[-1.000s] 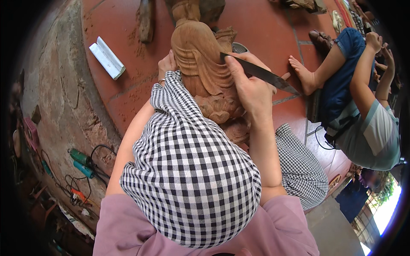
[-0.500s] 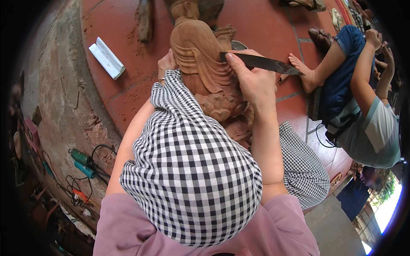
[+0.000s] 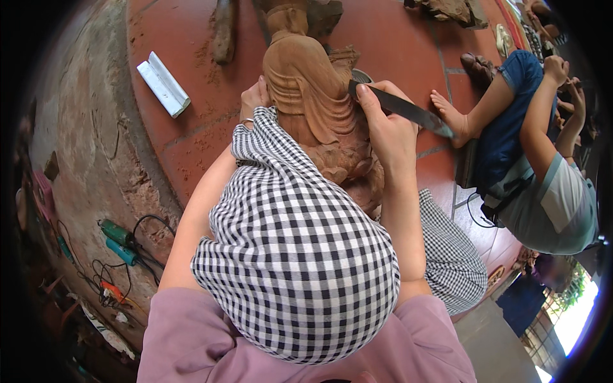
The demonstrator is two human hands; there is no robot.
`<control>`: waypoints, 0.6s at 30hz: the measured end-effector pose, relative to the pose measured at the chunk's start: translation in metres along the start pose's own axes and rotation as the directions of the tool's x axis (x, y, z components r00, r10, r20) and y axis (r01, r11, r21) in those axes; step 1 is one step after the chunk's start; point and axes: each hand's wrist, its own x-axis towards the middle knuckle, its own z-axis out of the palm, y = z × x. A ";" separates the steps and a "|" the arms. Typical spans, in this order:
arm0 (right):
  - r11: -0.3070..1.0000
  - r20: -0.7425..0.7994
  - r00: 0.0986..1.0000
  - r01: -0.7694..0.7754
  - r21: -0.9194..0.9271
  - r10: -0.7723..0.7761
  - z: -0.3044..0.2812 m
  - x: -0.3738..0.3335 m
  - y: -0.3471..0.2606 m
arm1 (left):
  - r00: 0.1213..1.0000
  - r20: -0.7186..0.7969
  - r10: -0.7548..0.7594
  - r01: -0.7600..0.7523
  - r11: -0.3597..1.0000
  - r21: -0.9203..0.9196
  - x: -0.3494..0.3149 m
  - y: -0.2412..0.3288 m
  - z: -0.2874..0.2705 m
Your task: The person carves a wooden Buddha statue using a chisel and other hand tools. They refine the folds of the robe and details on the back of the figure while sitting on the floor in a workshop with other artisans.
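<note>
A carved brown wooden statue (image 3: 297,76) of a robed figure lies between my arms, its head end away from me. My left hand (image 3: 255,94) grips its left side, fingers bent against the wood and partly hidden behind it. In my right hand (image 3: 391,124) is a dark, long knife blade (image 3: 399,107) with a pointed tip. The thumb lies along the blade, whose squared end meets the carved folds on the statue's right side. The tip points off to the right and slightly toward me. A checked black-and-white cloth (image 3: 300,255) covers my knees and hides the statue's near end.
A white angled block (image 3: 164,84) and a wooden mallet-like piece (image 3: 224,32) lie on the red tiled floor (image 3: 191,150). Green and teal power tools (image 3: 121,242) with cords sit at the left. Close on the right, another person's bare foot (image 3: 452,116) is near the blade's tip.
The blade has turned so its tip points lower, and its squared end has shifted slightly right along the folds. The statue and both hands appear a little further right in the picture.
</note>
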 end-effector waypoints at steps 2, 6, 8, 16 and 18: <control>0.996 -0.029 0.998 0.057 0.071 -0.055 0.004 -0.003 -0.003 | 0.999 -0.010 -0.042 0.041 0.999 -0.035 -0.001 0.010 -0.002; 0.974 0.021 0.978 0.203 0.102 -0.206 0.009 0.003 -0.003 | 0.999 -0.038 -0.038 0.034 0.992 -0.119 -0.010 0.030 -0.015; 0.947 0.138 0.938 0.322 -0.005 -0.318 0.006 0.013 -0.007 | 0.998 -0.055 -0.040 0.030 0.986 -0.164 -0.014 0.036 -0.019; 0.911 0.573 0.800 0.354 -0.210 -0.178 -0.013 0.060 -0.031 | 0.999 -0.037 -0.033 0.026 0.984 -0.174 -0.021 0.053 -0.032; 0.874 0.619 0.777 0.377 -0.308 -0.117 -0.010 0.071 -0.042 | 0.997 -0.013 -0.077 0.075 0.985 -0.155 -0.021 0.058 -0.035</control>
